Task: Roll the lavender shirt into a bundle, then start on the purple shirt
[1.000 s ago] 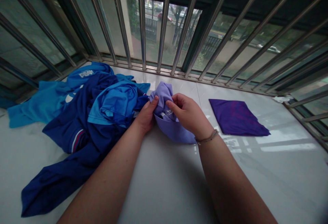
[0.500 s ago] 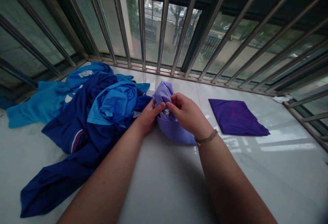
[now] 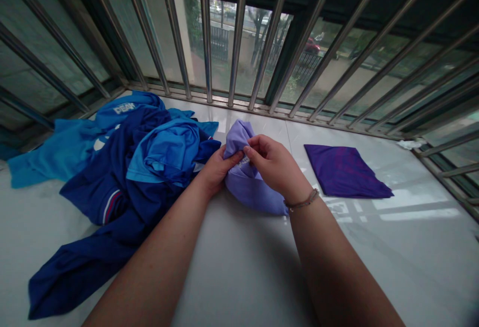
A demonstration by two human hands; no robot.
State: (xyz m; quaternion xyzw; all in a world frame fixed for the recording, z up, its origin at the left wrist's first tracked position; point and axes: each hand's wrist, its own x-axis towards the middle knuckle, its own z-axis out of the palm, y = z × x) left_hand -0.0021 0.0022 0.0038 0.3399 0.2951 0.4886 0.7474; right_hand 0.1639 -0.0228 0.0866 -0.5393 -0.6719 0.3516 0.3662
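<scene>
A bunched lavender garment (image 3: pixel 245 187) lies on the pale marble ledge (image 3: pixel 239 272) in front of me. My left hand (image 3: pixel 220 169) grips its left side, and my right hand (image 3: pixel 271 164) pinches its upper middle. The fingertips of my two hands nearly meet over a small pale print, which is mostly hidden. Just left of my left hand is a heap of crumpled blue and navy garments (image 3: pixel 127 167), with its sleeve and hem spreading across the ledge. A flat folded purple garment (image 3: pixel 342 172) lies to the right of my right hand, out of reach of its fingers.
Steel window bars (image 3: pixel 239 32) run along the far edge and right side of the ledge, in front of glass panes. A small white scrap (image 3: pixel 409 144) lies by the bars at the right. A thin cord bracelet (image 3: pixel 301 202) circles my right wrist.
My left hand has moved right and up onto the lavender garment, closing the gap between my hands. The garment is more tightly bunched, and its pale print is largely covered.
</scene>
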